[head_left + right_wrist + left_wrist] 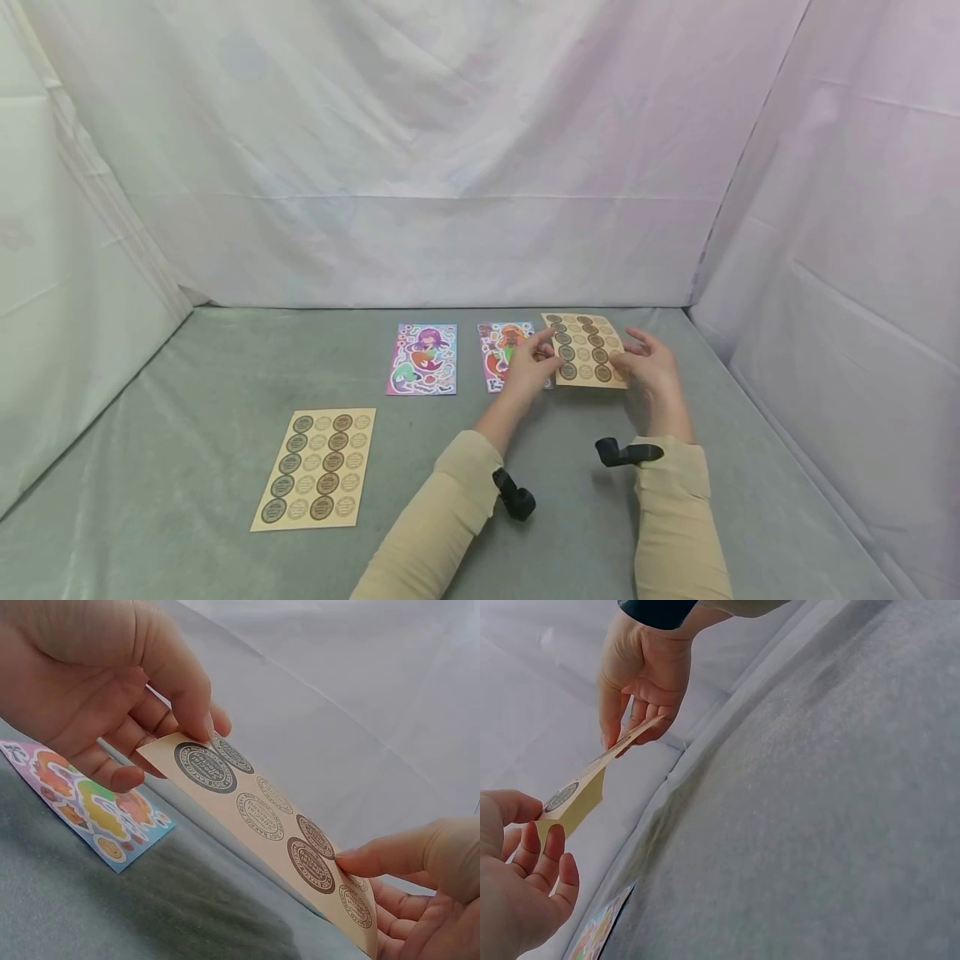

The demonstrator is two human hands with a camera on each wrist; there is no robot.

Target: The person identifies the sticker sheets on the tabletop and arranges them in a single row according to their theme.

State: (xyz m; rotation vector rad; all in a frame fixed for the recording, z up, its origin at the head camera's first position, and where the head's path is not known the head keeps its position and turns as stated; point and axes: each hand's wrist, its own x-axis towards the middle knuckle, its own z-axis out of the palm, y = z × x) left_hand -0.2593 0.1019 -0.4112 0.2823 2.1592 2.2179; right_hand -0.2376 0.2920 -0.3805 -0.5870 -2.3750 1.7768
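Observation:
Both hands hold a tan sticker sheet (585,350) printed with round labels, raised over the back right of the table. My left hand (529,364) pinches its left edge between thumb and fingers. At the opposite edge, my right hand (651,367) pinches it the same way. The right wrist view shows the sheet (262,817) slightly bowed, with dark, brown and pale round stickers facing up. Below the left hand lies a colourful mermaid sticker sheet (495,367), partly covered by that hand.
Left of it lies a second mermaid sticker sheet (425,360), flat on the grey table (225,358). Another tan sheet of round stickers (315,471) rests nearer the front left. White cloth walls (420,167) enclose the back and sides.

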